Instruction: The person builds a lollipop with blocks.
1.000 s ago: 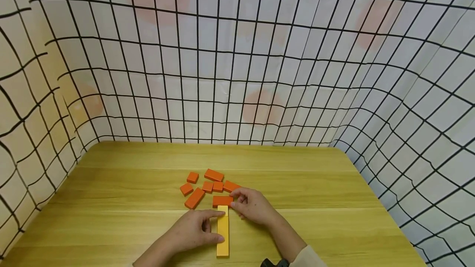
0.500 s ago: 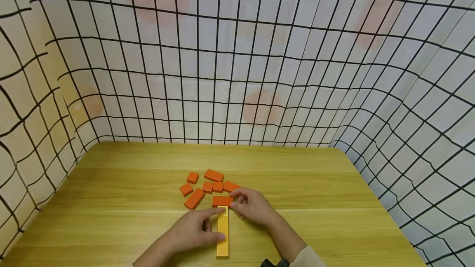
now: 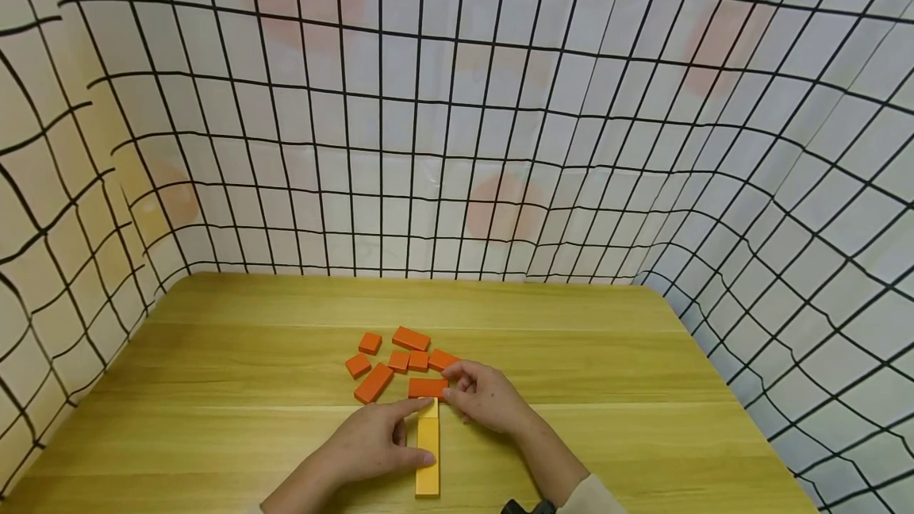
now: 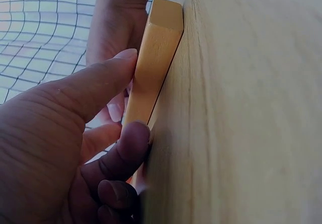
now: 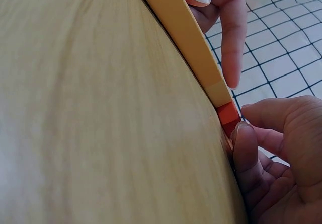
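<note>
In the head view, a long yellow block (image 3: pixel 427 484) lies lengthwise, with a small pale yellow block (image 3: pixel 432 411) at its far end. Crosswise beyond them sits an orange block (image 3: pixel 425 388), which meets the pale block's end in the right wrist view. My left hand (image 3: pixel 367 441) spans the yellow pieces from the left: the thumb touches the long block, and the extended index finger reaches over the pale one. The thumb and index finger of my right hand (image 3: pixel 493 399) pinch the orange block's right end. In the left wrist view, the long yellow block (image 4: pixel 156 48) partly hides my right hand.
Several other orange blocks lie just beyond, among them a slanted block (image 3: pixel 374 383), a small block (image 3: pixel 370 343) and a longer one (image 3: pixel 411 339). A dark object (image 3: pixel 528 507) shows at the bottom edge. Black netting (image 3: pixel 443 155) surrounds the wooden table (image 3: pixel 607 387).
My left index fingertip has shifted slightly toward the far end of the pale yellow block. My right hand and the blocks stay nearly still.
</note>
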Demonstrator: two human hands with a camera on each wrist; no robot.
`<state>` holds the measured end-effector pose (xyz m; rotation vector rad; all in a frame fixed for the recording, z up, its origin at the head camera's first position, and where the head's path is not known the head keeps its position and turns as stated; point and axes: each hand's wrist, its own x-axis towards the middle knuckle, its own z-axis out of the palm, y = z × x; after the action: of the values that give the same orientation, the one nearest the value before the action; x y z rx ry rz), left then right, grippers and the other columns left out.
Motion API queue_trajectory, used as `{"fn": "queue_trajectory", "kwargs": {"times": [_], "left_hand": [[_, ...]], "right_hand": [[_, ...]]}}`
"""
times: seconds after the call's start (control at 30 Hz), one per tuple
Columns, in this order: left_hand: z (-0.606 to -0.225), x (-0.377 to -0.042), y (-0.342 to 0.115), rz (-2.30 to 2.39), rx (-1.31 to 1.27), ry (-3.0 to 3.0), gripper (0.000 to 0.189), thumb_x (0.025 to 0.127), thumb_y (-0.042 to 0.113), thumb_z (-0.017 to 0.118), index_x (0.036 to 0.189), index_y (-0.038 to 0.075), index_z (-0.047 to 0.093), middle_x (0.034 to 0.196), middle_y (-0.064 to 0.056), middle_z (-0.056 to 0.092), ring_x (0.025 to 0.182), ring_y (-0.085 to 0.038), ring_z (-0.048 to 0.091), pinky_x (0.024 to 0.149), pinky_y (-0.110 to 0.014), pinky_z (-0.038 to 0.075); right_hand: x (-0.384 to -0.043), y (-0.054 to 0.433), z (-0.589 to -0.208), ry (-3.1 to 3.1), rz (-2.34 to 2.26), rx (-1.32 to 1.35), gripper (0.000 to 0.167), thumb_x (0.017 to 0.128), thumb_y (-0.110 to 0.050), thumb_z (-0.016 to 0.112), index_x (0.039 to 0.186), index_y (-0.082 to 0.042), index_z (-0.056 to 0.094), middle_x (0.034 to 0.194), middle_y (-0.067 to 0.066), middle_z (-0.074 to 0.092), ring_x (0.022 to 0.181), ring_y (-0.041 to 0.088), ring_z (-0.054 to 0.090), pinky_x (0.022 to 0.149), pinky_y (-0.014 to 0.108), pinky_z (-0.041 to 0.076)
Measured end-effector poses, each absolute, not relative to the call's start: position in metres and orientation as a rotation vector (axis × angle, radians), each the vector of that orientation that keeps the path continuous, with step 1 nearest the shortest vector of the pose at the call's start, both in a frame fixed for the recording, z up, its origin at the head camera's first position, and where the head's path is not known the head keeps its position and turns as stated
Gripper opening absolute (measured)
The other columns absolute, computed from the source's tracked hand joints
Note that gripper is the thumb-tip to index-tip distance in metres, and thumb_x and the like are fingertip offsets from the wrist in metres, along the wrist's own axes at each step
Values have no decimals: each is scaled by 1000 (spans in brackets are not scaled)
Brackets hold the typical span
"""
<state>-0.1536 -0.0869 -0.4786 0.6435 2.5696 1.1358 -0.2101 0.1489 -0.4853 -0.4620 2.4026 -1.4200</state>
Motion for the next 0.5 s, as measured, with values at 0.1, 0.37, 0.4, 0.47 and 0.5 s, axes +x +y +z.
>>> {"fn": "queue_trajectory", "kwargs": {"times": [0.1, 0.37, 0.4, 0.47, 0.5], "left_hand": [[-479, -154, -87, 1134, 640, 2569, 76, 81, 55, 81, 146, 24, 58, 64, 12, 54, 56, -3, 47, 53, -23, 38], [-477, -152, -86, 1137, 619, 2567, 80, 82, 58, 79, 150, 23, 54, 63, 12, 55, 54, -4, 47, 51, -24, 38], [-476, -152, -86, 1136, 611, 2568, 82, 83, 59, 78, 151, 23, 52, 62, 12, 55, 53, -4, 46, 51, -24, 37], [-476, -152, -86, 1128, 593, 2574, 85, 83, 60, 77, 154, 24, 48, 61, 12, 55, 52, -4, 45, 50, -25, 37], [-476, -152, -86, 1119, 587, 2581, 86, 83, 61, 76, 155, 24, 47, 59, 12, 54, 51, -4, 45, 49, -25, 36]], "right_hand": [[-210, 149, -485, 2409, -1411, -458, 28, 98, -25, 70, 122, -13, 67, 82, 3, 63, 62, 15, 60, 55, 27, 51], [-212, 149, -487, 2411, -1409, -449, 27, 98, -24, 69, 123, -12, 67, 82, 1, 63, 62, 14, 60, 56, 27, 52], [-212, 149, -488, 2410, -1411, -446, 27, 98, -24, 69, 123, -12, 67, 81, 1, 63, 62, 14, 60, 56, 27, 51], [-212, 149, -488, 2408, -1416, -439, 26, 98, -23, 69, 122, -12, 67, 81, 1, 63, 62, 14, 60, 56, 26, 51], [-212, 149, -488, 2405, -1420, -435, 26, 98, -23, 69, 122, -12, 67, 80, 1, 63, 62, 14, 60, 56, 26, 51]]}}
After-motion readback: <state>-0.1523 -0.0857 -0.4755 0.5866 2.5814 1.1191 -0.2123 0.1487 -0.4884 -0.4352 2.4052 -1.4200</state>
